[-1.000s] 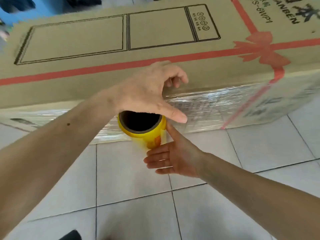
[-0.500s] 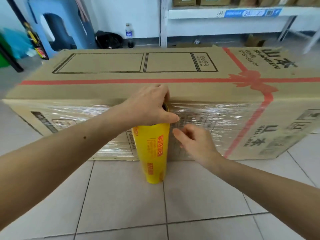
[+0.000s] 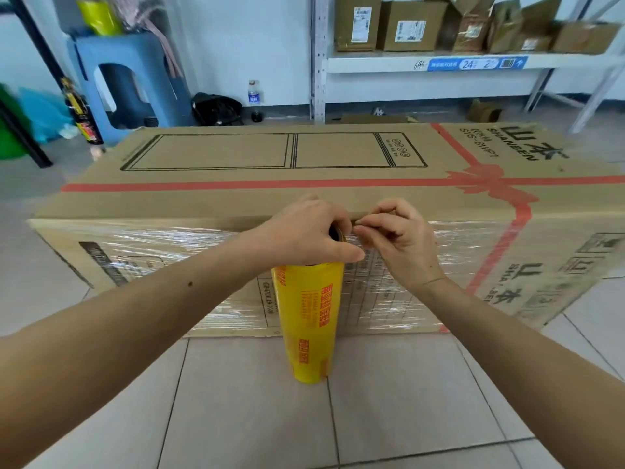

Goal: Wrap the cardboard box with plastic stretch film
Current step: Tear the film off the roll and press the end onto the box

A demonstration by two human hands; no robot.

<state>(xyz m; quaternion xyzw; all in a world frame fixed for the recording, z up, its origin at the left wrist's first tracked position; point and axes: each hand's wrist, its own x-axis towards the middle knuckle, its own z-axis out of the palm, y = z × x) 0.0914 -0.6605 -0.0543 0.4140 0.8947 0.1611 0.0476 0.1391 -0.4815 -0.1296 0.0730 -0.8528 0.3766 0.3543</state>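
A long cardboard box (image 3: 257, 184) with a red printed ribbon lies on the tiled floor. Clear stretch film (image 3: 162, 245) covers its near side. A yellow roll of stretch film (image 3: 309, 316) stands upright on the floor against that side. My left hand (image 3: 304, 235) grips the roll's top end. My right hand (image 3: 399, 238) is beside it, fingers pinched at the film edge near the roll's top; the film itself between the fingers is hard to make out.
A white metal shelf (image 3: 439, 62) with several cardboard boxes stands behind the box. A blue plastic stool (image 3: 125, 82), a black bag (image 3: 216, 110) and a water bottle (image 3: 253, 94) sit at the back left. Tiled floor (image 3: 406, 401) lies in front.
The view tilted up from the roll's open core to the whole box. My right hand rose from low beside the roll to its top and pinched shut. My left hand stayed on the roll's top.
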